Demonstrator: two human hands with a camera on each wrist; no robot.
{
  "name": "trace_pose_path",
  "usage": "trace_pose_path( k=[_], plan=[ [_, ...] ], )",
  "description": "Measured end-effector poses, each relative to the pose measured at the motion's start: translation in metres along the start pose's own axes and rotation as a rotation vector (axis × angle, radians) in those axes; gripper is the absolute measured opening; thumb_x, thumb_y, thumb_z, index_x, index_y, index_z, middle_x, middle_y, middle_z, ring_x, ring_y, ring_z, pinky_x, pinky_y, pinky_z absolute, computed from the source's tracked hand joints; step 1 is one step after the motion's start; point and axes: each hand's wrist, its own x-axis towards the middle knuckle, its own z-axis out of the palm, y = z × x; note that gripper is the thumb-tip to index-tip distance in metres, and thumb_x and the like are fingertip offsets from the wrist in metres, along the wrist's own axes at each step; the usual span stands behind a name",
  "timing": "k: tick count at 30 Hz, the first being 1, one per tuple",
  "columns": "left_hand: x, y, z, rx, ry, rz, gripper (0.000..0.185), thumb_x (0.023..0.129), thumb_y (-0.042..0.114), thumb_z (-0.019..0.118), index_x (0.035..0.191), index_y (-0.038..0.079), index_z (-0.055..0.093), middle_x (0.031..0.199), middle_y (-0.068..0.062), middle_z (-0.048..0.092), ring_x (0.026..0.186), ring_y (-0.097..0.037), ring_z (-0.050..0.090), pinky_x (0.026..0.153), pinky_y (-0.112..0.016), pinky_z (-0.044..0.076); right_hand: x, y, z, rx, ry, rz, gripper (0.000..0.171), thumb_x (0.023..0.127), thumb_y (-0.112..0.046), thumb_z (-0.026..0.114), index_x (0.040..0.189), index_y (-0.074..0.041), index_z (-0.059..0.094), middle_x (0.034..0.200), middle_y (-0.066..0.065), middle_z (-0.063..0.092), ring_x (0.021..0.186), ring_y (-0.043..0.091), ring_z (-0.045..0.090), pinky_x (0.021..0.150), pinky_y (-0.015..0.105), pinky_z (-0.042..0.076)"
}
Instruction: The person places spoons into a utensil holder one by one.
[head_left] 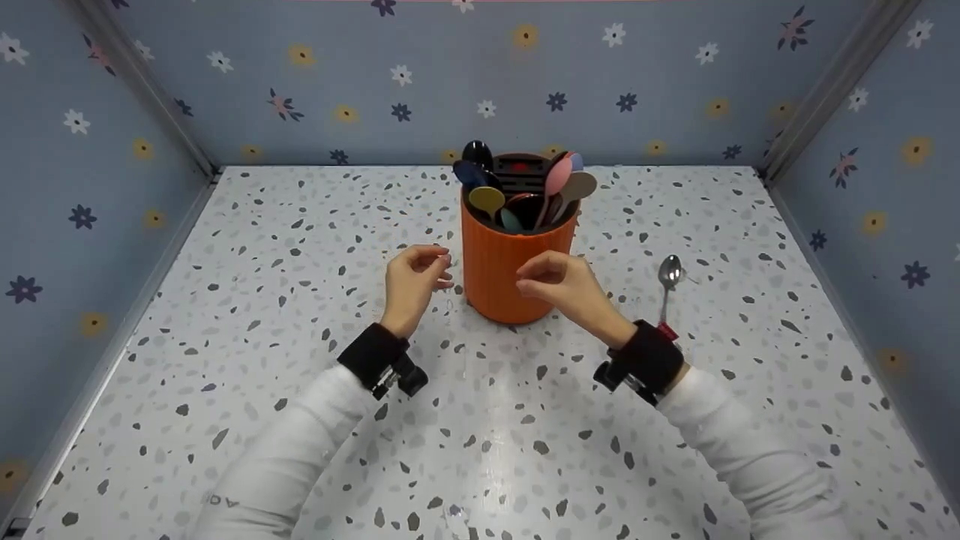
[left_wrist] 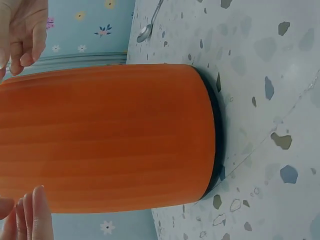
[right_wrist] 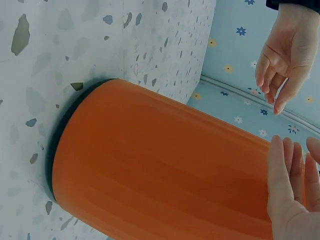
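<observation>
Now orange holder stands between both hands' fingers, untouched

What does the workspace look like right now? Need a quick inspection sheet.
Surface: speckled white tabletop.
Job's things: orange holder upright at centre, full of coloured spoons.
Clutter: metal spoon lying to the right of the holder.
Hands: left hand and right hand on either side of the holder, fingers loosely curled, neither gripping it.
Cables: nothing seen.
Surroundings: blue floral walls on three sides.
</observation>
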Motion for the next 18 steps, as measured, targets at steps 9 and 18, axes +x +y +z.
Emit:
trace_pose_path(
  k=[9,18],
  plan=[
    [-0.016,-0.029,0.008,-0.042,-0.052,-0.111,0.019,0.082,-0.004,0.055,0.097,-0.016,0.055,0.068,-0.004,0.058,0.054,-0.013,0.057,0.053,-0.025,0.054,0.001,0.062,-0.004,0.092,0.032,0.058,0.019,0.079,-0.004,0.065,0.094,0.007,0.061,0.086,0.01,0.063,0.076,0.014,0.062,0.073,0.027,0.053],
    [-0.029,-0.045,0.025,-0.066,-0.098,-0.182,0.02,0.083,-0.003,0.056,0.099,-0.015,0.056,0.082,-0.023,0.058,0.057,-0.016,0.058,0.054,-0.027,0.055,-0.005,0.093,-0.018,0.176,0.073,0.147,0.023,0.08,0.001,0.062,0.099,0.013,0.056,0.087,0.009,0.061,0.077,0.014,0.062,0.074,0.03,0.053]
  ],
)
